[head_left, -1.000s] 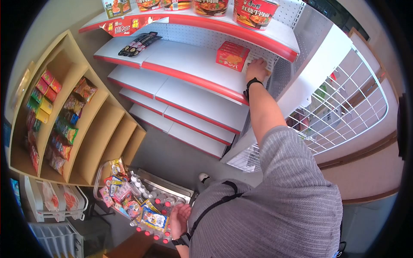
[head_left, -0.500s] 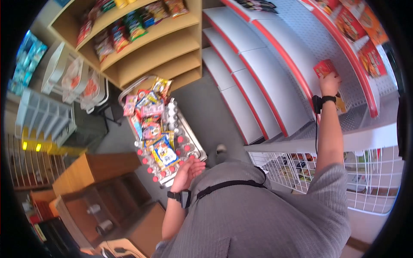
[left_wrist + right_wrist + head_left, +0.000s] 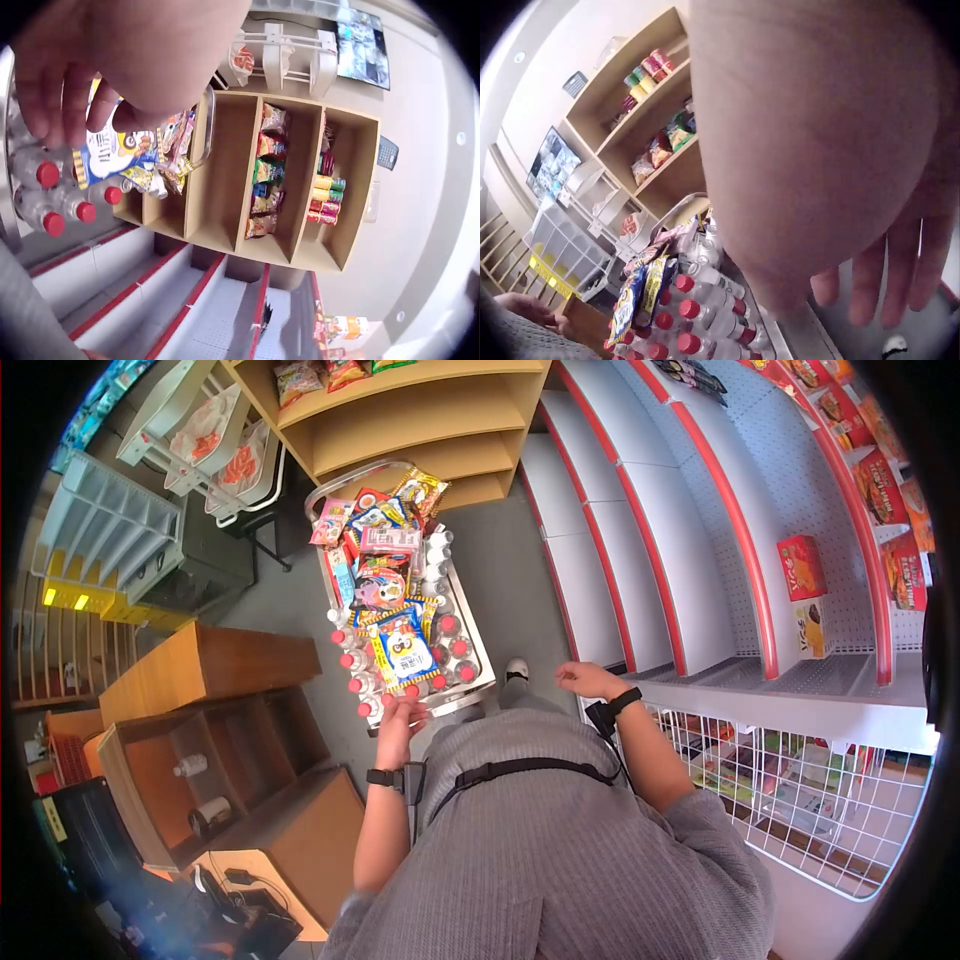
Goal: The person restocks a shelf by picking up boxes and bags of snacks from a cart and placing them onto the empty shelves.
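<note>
My left hand [image 3: 400, 722] is at the near end of a loaded cart [image 3: 478, 645], its fingers relaxed over the red-capped bottles [image 3: 37, 171]. Nothing shows in its grasp. A blue and white snack bag [image 3: 405, 652] lies on top of the load, just ahead of that hand. Loose and bare, my right hand [image 3: 592, 680] hangs in the air between the cart and the white shelving, its fingers [image 3: 866, 289] pointing down in the right wrist view. On a shelf to the right, a red box [image 3: 802, 567] stands beside a yellow and white box [image 3: 810, 628].
White shelves with red edges [image 3: 745, 550] rise on the right, above a white wire basket [image 3: 800, 790]. Wooden shelving [image 3: 410, 420] with snack bags stands ahead. At left are a wooden cabinet [image 3: 215, 665] and a white rack [image 3: 190, 450].
My right hand has left the boxes on the shelf and drawn back toward my body. The head view has swung left toward the cart. My left hand stays by the cart's near end.
</note>
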The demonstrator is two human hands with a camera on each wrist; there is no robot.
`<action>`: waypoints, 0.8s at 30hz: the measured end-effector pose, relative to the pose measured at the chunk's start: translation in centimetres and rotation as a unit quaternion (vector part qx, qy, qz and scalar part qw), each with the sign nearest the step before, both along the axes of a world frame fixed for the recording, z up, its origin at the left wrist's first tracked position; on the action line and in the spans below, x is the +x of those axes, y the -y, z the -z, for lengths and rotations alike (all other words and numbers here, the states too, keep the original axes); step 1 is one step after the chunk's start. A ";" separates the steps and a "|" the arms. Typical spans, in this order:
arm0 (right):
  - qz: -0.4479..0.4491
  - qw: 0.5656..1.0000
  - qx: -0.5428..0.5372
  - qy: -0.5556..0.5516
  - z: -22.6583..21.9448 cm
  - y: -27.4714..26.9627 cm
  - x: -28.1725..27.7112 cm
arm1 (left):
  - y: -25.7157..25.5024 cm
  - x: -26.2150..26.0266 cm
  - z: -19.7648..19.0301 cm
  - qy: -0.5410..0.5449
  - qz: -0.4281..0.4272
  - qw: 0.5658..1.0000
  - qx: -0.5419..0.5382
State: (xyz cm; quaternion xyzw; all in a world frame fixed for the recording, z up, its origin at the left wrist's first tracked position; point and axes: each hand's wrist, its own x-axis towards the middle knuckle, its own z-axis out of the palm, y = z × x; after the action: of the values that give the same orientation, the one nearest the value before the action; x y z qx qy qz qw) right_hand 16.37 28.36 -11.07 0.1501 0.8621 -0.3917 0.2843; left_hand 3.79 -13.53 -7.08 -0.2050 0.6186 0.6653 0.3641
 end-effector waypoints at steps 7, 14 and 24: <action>0.249 0.953 -0.169 0.031 4.8 -0.6 3.1 | 1.5 -3.0 3.7 -0.211 0.056 0.961 -0.167; 0.318 0.938 -0.134 0.016 5.7 -1.1 6.2 | 1.8 -6.1 11.0 -0.033 0.008 0.995 -0.096; 0.385 0.905 -0.160 0.084 7.9 -1.3 10.3 | 2.1 -5.7 12.6 -0.013 -0.142 0.988 -0.067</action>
State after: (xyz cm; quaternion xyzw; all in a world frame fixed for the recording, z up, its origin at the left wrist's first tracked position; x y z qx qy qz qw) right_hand 26.70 29.67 -18.98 0.4549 0.6359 -0.5895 0.2030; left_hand -1.87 -15.61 -19.64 -0.3056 0.6311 0.6702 0.2432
